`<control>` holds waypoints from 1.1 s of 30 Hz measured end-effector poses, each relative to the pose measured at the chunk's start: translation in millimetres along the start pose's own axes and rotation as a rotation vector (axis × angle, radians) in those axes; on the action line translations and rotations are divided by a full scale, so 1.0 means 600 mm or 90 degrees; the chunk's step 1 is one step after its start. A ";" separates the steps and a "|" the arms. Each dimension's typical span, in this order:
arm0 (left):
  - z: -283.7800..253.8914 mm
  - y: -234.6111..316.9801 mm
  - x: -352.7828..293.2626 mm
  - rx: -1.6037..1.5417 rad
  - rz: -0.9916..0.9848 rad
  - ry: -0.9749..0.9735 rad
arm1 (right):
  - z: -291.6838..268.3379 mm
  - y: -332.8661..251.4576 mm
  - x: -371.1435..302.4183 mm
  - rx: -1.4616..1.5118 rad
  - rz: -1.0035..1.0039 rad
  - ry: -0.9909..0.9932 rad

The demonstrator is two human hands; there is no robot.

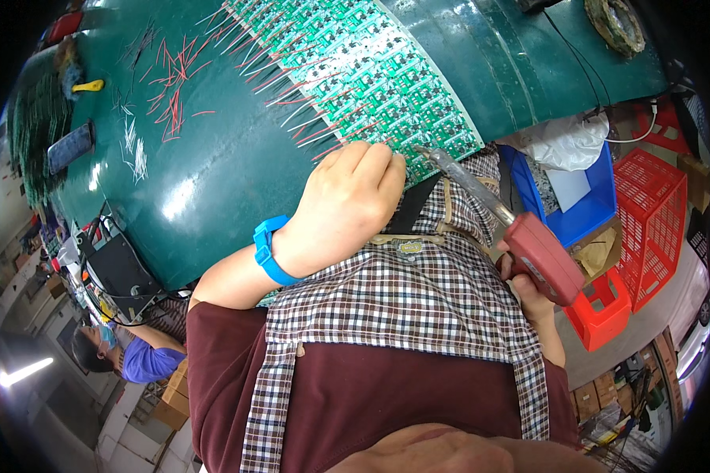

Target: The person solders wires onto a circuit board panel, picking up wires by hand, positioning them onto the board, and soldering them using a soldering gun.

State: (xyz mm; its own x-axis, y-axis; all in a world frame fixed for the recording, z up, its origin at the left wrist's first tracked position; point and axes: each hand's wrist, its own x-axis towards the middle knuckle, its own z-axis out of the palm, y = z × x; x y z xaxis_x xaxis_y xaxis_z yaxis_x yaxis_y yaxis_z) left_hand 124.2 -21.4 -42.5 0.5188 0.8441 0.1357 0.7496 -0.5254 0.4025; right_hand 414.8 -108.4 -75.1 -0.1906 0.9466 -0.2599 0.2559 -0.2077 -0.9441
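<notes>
A sheet of green circuit boards [371,59] lies on the green table, with red, white and black wires sticking out along its left side. My left hand [351,197], a blue band on its wrist, rests at the sheet's near end. Its fingers are curled and pressed together; what they pinch is hidden. My right hand [528,292] grips a red soldering gun [546,256] by its handle. The gun's metal tip reaches the near end of the boards, just right of my left fingers.
Loose red wires [173,87] and white wires [136,154] lie on the table's left part, near a phone [71,147]. A tape-like roll [614,30] sits far right. Right of me are a blue bin [596,209], red crate [651,225] and red stool [603,315]. Someone in blue [150,360] sits left.
</notes>
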 end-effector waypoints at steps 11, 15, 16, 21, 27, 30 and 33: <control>-0.002 -0.001 -0.001 0.044 0.003 -0.003 | 0.016 -0.027 0.018 0.285 0.100 0.014; 0.003 -0.003 -0.004 0.057 0.005 0.011 | 0.017 -0.043 0.035 0.316 0.125 -0.045; 0.004 -0.004 -0.005 0.055 0.008 0.019 | 0.015 -0.042 0.036 0.295 0.124 -0.075; 0.006 -0.009 -0.009 0.060 0.012 0.035 | 0.023 -0.032 0.032 0.326 0.135 -0.064; 0.005 -0.015 -0.007 0.044 0.009 0.030 | 0.023 -0.016 0.035 0.260 0.140 -0.071; 0.004 -0.014 0.000 0.030 0.006 0.024 | 0.020 -0.014 0.043 0.244 0.098 -0.086; 0.001 -0.012 0.004 0.021 0.010 0.010 | 0.019 -0.033 0.038 0.297 0.065 -0.034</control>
State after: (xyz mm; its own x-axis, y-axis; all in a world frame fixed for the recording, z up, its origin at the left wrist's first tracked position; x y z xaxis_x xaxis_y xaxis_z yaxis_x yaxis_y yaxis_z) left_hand 120.3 -15.4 -45.6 0.5245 0.8371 0.1555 0.7544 -0.5415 0.3709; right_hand 394.9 -85.4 -64.7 -0.2374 0.9044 -0.3544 -0.1741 -0.3986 -0.9005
